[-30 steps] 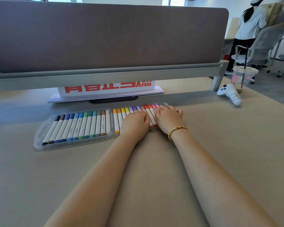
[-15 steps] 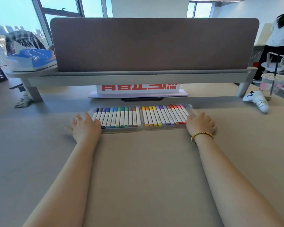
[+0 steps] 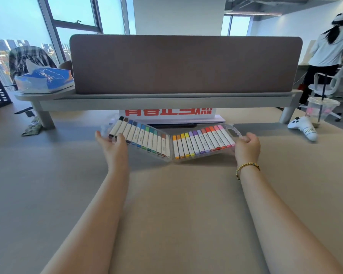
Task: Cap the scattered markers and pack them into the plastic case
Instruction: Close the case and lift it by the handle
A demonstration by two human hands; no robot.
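The clear plastic case (image 3: 233,131) lies open in two hinged halves, both outer ends lifted off the desk so the halves form a shallow V. Several capped markers fill it: dark, blue and green ones (image 3: 141,138) in the left half, yellow, purple, red and pink ones (image 3: 203,142) in the right half. My left hand (image 3: 112,146) grips the left end from below. My right hand (image 3: 247,146), with a bead bracelet on the wrist, grips the right end by its handle.
A grey shelf with a brown divider panel (image 3: 184,64) stands just behind the case, over a red-and-white sign (image 3: 169,113). A white game controller (image 3: 303,128) and a plastic cup (image 3: 321,110) sit at the right. A person (image 3: 329,50) stands far right.
My hands went from the middle of the case to its two ends and took hold. Both halves of the case, flat on the desk before, now tilt upward at the outer ends.
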